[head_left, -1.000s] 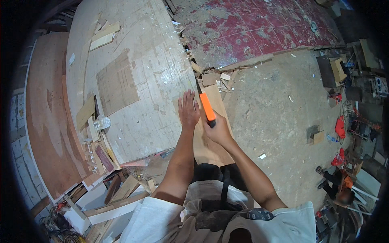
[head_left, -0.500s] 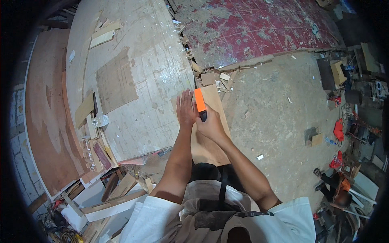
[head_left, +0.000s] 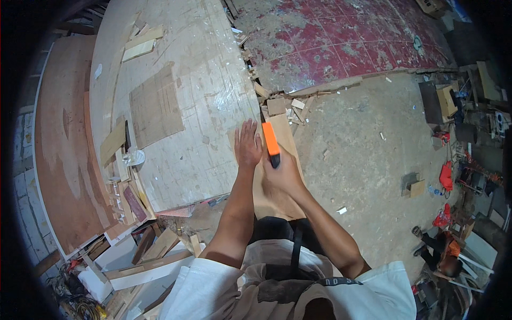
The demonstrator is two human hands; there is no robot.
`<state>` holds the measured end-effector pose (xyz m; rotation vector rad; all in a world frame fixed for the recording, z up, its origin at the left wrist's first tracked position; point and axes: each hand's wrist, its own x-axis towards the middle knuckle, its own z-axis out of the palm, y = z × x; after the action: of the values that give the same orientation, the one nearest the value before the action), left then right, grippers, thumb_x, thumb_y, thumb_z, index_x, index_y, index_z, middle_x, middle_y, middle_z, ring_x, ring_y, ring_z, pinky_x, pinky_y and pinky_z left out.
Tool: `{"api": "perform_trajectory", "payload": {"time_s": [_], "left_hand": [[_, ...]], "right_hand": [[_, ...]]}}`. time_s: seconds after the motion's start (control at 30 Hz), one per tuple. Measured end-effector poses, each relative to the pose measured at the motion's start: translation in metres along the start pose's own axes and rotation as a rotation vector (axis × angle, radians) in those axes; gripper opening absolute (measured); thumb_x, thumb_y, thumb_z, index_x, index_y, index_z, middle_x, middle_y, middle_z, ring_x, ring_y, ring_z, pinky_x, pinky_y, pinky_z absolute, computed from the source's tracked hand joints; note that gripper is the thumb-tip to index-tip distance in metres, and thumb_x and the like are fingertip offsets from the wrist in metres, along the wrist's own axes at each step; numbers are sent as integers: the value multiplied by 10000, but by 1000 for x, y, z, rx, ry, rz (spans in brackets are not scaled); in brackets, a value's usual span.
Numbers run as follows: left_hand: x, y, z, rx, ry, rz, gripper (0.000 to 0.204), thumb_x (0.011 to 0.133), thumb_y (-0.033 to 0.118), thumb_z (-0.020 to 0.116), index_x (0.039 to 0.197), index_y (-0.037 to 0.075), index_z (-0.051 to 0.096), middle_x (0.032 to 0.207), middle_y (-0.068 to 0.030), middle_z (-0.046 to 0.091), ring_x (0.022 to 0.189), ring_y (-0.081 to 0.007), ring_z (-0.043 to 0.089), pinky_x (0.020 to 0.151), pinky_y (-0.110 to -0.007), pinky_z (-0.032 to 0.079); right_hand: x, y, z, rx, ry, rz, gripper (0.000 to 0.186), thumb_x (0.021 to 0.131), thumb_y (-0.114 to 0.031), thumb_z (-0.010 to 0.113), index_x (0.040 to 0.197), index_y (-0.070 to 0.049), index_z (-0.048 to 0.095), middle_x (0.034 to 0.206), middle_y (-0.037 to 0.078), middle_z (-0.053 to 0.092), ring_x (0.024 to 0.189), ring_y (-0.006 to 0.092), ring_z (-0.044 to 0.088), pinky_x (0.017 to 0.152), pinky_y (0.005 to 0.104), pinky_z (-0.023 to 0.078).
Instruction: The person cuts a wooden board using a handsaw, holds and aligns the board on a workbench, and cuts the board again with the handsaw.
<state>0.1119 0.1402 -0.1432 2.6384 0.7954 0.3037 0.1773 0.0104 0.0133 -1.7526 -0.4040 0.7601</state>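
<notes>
Head view — my right hand [head_left: 283,172] is closed around the orange-handled tool [head_left: 270,138] by the tabletop's [head_left: 208,80] right edge; my left hand [head_left: 247,146] lies flat there, fingers straight. Probably sawing — the next stroke wants that palm steady.

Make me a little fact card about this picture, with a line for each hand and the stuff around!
Left hand: palm down, fingers stretched out, at the edge of the big pale wooden surface
Right hand: gripping a tool with an orange and black handle
Below the right hand: a light wooden board
On the big surface: a flat brown sheet
Far side: dusty red floor
Far right: another person
</notes>
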Motion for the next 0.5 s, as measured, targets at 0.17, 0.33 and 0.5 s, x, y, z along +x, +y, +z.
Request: {"api": "perform_trajectory", "payload": {"time_s": [0.17,0.33,0.5], "left_hand": [[-10,-13,-3,21,18,-37,442,943,182,461,1373,90,500,1479,-105,433,1397,-251,358,1188,-445,174],[5,7,6,-40,35,19,449,936,181,475,1374,84,497,1474,-108,438,1392,-257,366,1184,-447,183],[-8,-14,-4,48,4,-6,454,933,182,475,1377,86,497,1476,-104,438,1391,-258,370,1181,-446,188]], "right_hand": [[-77,-31,-17,-34,-132,108,153,841,-64,606,962,14,553,696,117,527,679,126,537,666,298,474],[26,23,1,9,3,-78,153,860,-63,606,964,33,547,713,159,548,670,165,532,656,331,470],[-49,-37,-3,24,-30,12,144,868,-73,593,965,27,557,775,192,581,710,186,579,690,351,484]]}}
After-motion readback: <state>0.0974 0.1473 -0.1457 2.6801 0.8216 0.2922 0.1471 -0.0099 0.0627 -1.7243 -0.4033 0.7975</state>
